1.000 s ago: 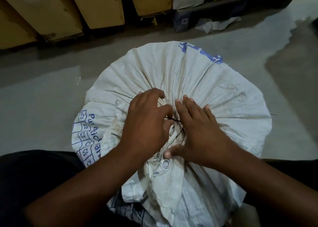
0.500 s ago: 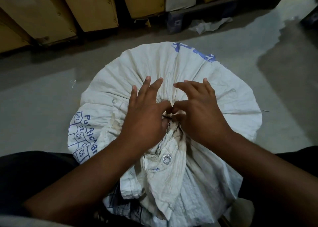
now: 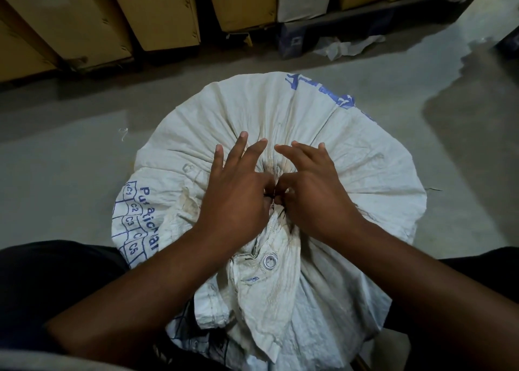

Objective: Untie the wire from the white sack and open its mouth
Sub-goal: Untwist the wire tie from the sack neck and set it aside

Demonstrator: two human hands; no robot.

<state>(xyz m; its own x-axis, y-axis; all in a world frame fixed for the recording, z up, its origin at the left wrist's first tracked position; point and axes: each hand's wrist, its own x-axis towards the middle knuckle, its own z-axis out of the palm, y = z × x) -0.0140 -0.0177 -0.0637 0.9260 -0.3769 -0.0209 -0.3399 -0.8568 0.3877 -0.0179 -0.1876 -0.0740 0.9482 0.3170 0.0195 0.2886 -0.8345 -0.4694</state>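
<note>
1. On the grey concrete floor (image 3: 70, 157), right in the middle of the view, sits the bulging white woven sack with blue print (image 3: 280, 112), its mouth gathered tight at the centre.
2. Both hands are at that knot: the left hand (image 3: 238, 196) and right hand (image 3: 314, 199) meet thumb-and-forefinger, pinched together over the gathered neck, other fingers splayed toward the far side.
3. The thin dark wire itself is hidden between the pinching fingertips; it looks gripped, but I cannot tell for certain.
4. A metal eyelet (image 3: 269, 261) shows on the loose flap just nearer the person.
5. Step in hand, by my reading: untwisting the tie. The mouth is not yet open.
6. Next calls for unwinding the twist fully, pulling the wire free, then spreading the pleats outward with both hands.
7. Brown cardboard boxes (image 3: 157, 11) line the far side.
</note>
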